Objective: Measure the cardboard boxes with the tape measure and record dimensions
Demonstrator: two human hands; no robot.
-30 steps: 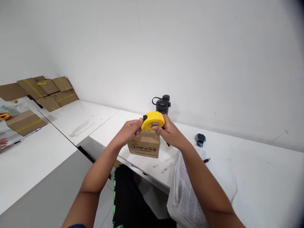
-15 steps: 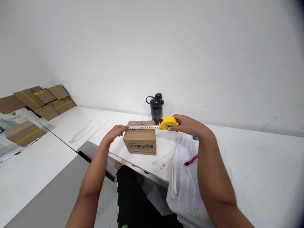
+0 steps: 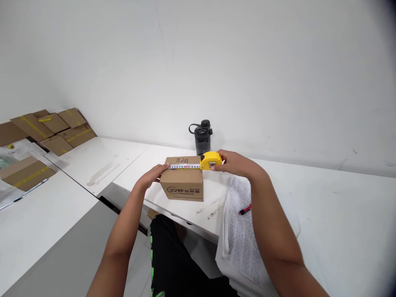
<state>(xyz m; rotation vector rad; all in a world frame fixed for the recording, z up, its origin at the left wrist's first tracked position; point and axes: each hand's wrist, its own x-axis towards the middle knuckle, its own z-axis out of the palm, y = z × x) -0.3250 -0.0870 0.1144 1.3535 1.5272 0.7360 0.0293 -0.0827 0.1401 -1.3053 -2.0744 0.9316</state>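
A small brown cardboard box point(image 3: 183, 186) with printed lettering stands on the white table point(image 3: 324, 222). Along its top front edge lies the white blade point(image 3: 185, 166) of a yellow tape measure point(image 3: 210, 160). My left hand point(image 3: 152, 174) pinches the blade's end at the box's left corner. My right hand point(image 3: 235, 162) is closed round the yellow case at the box's right corner.
A black water bottle point(image 3: 202, 137) stands behind the box near the wall. Printed paper sheets point(image 3: 239, 235) with a red pen point(image 3: 244, 210) lie under my right forearm. Several flattened cardboard boxes point(image 3: 52, 126) sit on the tables at the far left.
The tape went from closed in both hands above the box to pulled out along its top edge. Since half a second ago the yellow case has slid left, closer to the box's right corner.
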